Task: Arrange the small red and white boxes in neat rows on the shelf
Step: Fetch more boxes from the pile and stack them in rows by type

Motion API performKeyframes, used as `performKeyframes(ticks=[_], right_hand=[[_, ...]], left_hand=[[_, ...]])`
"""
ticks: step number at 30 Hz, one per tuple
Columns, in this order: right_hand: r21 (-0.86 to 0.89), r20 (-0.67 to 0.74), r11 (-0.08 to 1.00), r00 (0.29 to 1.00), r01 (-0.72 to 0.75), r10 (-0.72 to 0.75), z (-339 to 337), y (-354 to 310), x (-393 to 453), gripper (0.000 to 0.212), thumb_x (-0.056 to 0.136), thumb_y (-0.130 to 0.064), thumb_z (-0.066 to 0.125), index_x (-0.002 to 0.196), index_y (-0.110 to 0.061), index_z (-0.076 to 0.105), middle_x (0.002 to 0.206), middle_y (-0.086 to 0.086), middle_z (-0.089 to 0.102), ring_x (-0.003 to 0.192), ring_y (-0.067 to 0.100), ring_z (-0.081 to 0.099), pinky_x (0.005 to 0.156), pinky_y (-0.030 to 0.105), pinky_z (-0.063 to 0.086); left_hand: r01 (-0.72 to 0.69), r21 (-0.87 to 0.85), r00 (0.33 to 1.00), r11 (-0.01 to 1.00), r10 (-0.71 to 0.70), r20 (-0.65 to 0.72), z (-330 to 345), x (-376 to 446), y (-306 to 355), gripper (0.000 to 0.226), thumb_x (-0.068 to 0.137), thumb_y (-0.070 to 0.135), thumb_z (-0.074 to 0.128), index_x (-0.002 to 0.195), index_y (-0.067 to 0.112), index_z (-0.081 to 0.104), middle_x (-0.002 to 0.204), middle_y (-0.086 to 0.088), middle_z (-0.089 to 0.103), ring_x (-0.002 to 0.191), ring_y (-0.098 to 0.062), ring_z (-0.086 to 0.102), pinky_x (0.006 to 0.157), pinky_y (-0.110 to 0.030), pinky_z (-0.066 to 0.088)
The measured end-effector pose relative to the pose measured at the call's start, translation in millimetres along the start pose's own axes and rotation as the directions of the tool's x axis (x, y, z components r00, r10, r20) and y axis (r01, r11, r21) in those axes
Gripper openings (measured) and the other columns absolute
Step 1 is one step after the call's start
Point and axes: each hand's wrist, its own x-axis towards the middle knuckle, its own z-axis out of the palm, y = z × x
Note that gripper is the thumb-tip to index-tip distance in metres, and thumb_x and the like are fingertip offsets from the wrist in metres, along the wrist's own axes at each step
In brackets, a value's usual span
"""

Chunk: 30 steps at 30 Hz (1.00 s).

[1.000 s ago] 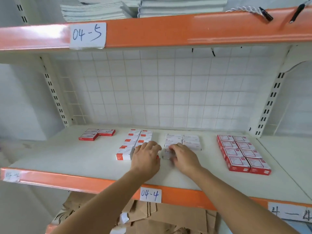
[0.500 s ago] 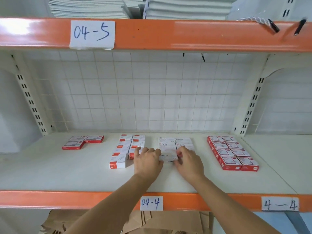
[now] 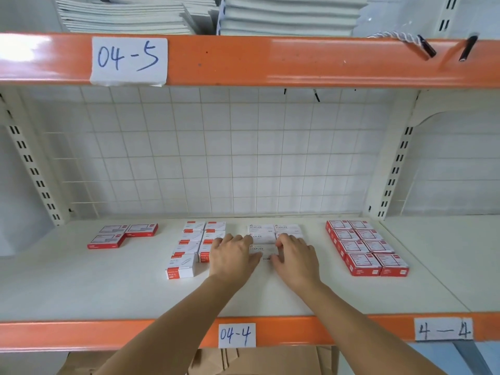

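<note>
**Inspector A:** On the cream shelf point(image 3: 81, 288), fronted by an orange rail point(image 3: 108, 334) labelled 04-4 point(image 3: 236, 335), what stands largest?

**Inspector B:** The block of red boxes point(image 3: 365, 247) at the right, two columns deep, edges touching. Next, left of centre, a double column of red and white boxes point(image 3: 193, 239); its front box point(image 3: 180, 266) sits alone, forward of the rest. At the far left, three flat red boxes point(image 3: 121, 235) form an L.

**Inspector A:** And the centre?

**Inspector B:** A group of white boxes marked STAPLES point(image 3: 273, 230), in two columns toward the back. One white staples box point(image 3: 263, 250) lies just in front of them, between both hands.

**Inspector A:** State of the hands?

**Inspector B:** The left hand point(image 3: 232, 255) rests against that box's left end, fingers curled over it and thumb at its front edge. The right hand point(image 3: 296, 255) holds the right end likewise, fingers bent onto its top. Both grasp the box; it sits flat on the shelf.

**Inspector A:** Above?

**Inspector B:** An orange rail labelled 04-5 point(image 3: 128, 59), with stacked grey booklets point(image 3: 284, 14) on top.
</note>
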Motion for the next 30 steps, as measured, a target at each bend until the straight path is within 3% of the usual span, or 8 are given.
performKeyframes(ticks=[4,9,12,20,24,30], right_hand=[[0.018,-0.006,0.984,0.984,0.180,-0.180,-6,-11,-4,0.026,0.092,-0.027,0.048,0.117,-0.023,0.053,0.117,-0.007,0.057,0.112,0.017,0.048,0.091,0.030,0.031],[0.121,0.127,0.906,0.898,0.406,-0.420,-8,-43,-13,0.041,0.089,-0.015,0.045,0.130,-0.022,0.050,0.133,-0.009,0.052,0.125,0.016,0.038,0.101,0.030,0.026],[0.119,0.188,0.880,0.860,0.460,-0.475,-4,-59,-19,0.045,0.086,-0.014,0.046,0.131,-0.020,0.047,0.136,-0.007,0.049,0.125,0.019,0.039,0.101,0.033,0.027],[0.050,0.269,0.940,0.902,0.337,-0.337,-6,-69,-25,0.051,0.091,-0.026,0.054,0.140,-0.021,0.040,0.131,0.002,0.044,0.121,0.023,0.038,0.098,0.034,0.035],[0.085,0.224,0.962,0.936,0.260,-0.272,-8,-75,-31,0.047,0.090,-0.030,0.056,0.135,-0.021,0.044,0.128,0.000,0.044,0.119,0.020,0.039,0.093,0.031,0.037],[0.086,0.159,0.981,0.970,0.172,-0.184,-7,-102,-36,0.044,0.087,-0.032,0.059,0.126,-0.019,0.044,0.122,-0.002,0.047,0.110,0.018,0.048,0.070,0.024,0.035]], left_hand=[[0.051,-0.027,0.997,0.998,-0.052,-0.049,-10,-6,-12,0.041,0.098,0.048,0.030,0.120,0.025,0.055,0.115,0.004,0.062,0.114,-0.019,0.050,0.100,-0.034,0.029],[0.157,-0.027,0.984,0.987,-0.158,-0.088,-24,-25,-31,0.040,0.100,0.042,0.027,0.124,0.026,0.054,0.124,0.005,0.059,0.121,-0.018,0.046,0.103,-0.034,0.027],[0.202,-0.011,0.974,0.979,-0.202,-0.102,-31,-42,-40,0.038,0.100,0.040,0.027,0.123,0.027,0.055,0.122,0.007,0.060,0.120,-0.017,0.046,0.102,-0.031,0.026],[0.235,-0.038,0.965,0.971,-0.238,-0.111,-38,-75,-61,0.033,0.101,0.032,0.027,0.119,0.025,0.054,0.119,0.006,0.060,0.113,-0.018,0.048,0.098,-0.031,0.029],[0.208,-0.057,0.969,0.976,-0.214,-0.124,-40,-75,-66,0.031,0.100,0.030,0.029,0.119,0.025,0.053,0.117,0.006,0.059,0.109,-0.018,0.048,0.087,-0.029,0.033],[0.092,-0.040,0.988,0.995,-0.096,-0.120,-41,-80,-78,0.028,0.099,0.030,0.033,0.118,0.025,0.053,0.113,0.007,0.058,0.104,-0.016,0.049,0.080,-0.027,0.036]])
